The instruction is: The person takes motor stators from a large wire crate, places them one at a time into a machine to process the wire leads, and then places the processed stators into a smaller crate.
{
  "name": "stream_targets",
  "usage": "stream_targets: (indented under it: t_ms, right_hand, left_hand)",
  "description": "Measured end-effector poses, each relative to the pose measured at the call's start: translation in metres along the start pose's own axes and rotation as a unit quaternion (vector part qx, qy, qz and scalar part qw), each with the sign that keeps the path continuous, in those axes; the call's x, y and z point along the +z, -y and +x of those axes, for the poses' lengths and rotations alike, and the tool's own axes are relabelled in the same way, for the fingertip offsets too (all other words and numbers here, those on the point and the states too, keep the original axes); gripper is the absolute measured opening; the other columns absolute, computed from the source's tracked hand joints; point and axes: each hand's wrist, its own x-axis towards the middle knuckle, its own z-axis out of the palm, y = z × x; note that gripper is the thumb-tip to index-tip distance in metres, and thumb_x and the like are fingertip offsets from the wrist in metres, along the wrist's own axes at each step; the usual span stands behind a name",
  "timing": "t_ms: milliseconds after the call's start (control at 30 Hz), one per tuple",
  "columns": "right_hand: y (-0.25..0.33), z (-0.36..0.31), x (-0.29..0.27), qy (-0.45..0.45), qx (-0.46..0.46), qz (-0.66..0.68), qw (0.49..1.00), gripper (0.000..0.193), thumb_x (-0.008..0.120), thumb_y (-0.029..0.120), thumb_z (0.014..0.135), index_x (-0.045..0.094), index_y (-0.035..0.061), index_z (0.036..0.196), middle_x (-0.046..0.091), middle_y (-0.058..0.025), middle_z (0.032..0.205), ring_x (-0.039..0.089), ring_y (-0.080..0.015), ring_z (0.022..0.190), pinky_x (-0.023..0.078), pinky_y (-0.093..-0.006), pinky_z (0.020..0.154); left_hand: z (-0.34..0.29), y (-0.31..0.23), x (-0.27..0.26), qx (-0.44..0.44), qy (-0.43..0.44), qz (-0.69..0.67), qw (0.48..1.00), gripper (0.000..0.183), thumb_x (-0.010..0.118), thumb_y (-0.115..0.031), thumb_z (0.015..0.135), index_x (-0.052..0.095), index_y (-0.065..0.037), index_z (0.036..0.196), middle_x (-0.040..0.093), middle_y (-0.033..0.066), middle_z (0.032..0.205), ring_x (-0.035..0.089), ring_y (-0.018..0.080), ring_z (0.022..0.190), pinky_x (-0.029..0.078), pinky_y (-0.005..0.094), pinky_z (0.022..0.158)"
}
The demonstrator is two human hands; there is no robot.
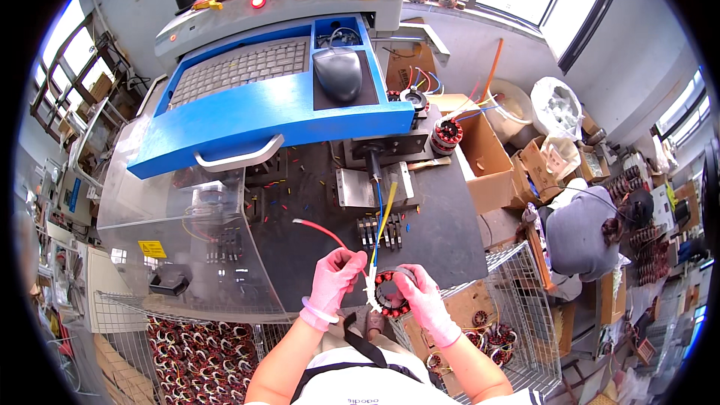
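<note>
My right hand (429, 301), in a pink glove, grips a ring-shaped motor stator (384, 280) with red windings at its edge. Beside it, my left hand (334, 279), gloved the same way, pinches a red wire (318, 226) whose free end points up and left. A yellow wire (387, 214) and a blue wire (379, 217) rise from the stator's white-sleeved lead (371, 294) toward a dark nozzle (373, 163) on the machine. Just beyond the hands sits a row of small metal blocks (379, 232) on the dark worktop (300, 255).
Above the worktop juts a blue keyboard drawer (247, 116) with a black mouse (337, 73). A clear cover (195, 255) stands at left. Another stator (447, 135) rests by a cardboard box (484, 157). Wire baskets of stators (199, 360) lie below. A person (583, 232) sits at right.
</note>
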Motion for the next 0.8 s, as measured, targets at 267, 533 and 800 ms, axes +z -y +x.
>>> stream_targets:
  t_ms: [267,533,800]
  right_hand:
    - [-0.009,0.022,-0.01,-0.04,-0.227,-0.247,0.941,0.032,0.062,0.025,0.089,0.058,0.0013,0.111,0.058,-0.0106,0.083,0.06,-0.0243,0.075,0.05,-0.0357,0.069]
    - [0.018,0.141,-0.018,-0.073,-0.384,-0.458,0.798,0.048,0.07,0.035,0.081,0.057,0.0035,0.114,0.054,-0.0142,0.097,0.056,-0.0334,0.092,0.047,-0.0437,0.077]
    - [0.052,0.241,0.001,-0.001,-0.402,-0.527,0.749,0.045,0.075,0.03,0.074,0.062,0.0111,0.113,0.057,-0.011,0.102,0.055,-0.0314,0.103,0.047,-0.0432,0.086]
  left_hand:
    - [-0.018,0.004,0.007,0.167,-0.081,-0.029,0.982,0.011,0.067,-0.015,0.089,0.061,-0.006,0.088,0.055,-0.001,0.065,0.044,0.0041,0.048,0.031,0.0183,0.041]
    - [-0.027,0.021,-0.021,0.151,-0.069,-0.022,0.986,0.02,0.057,-0.014,0.096,0.057,0.0,0.109,0.065,0.0106,0.092,0.064,0.0138,0.07,0.052,0.0228,0.056]
    - [0.035,0.043,-0.011,0.117,-0.021,-0.02,0.993,0.027,0.055,-0.011,0.096,0.057,0.0,0.12,0.066,0.008,0.098,0.063,0.0111,0.077,0.051,0.021,0.063]
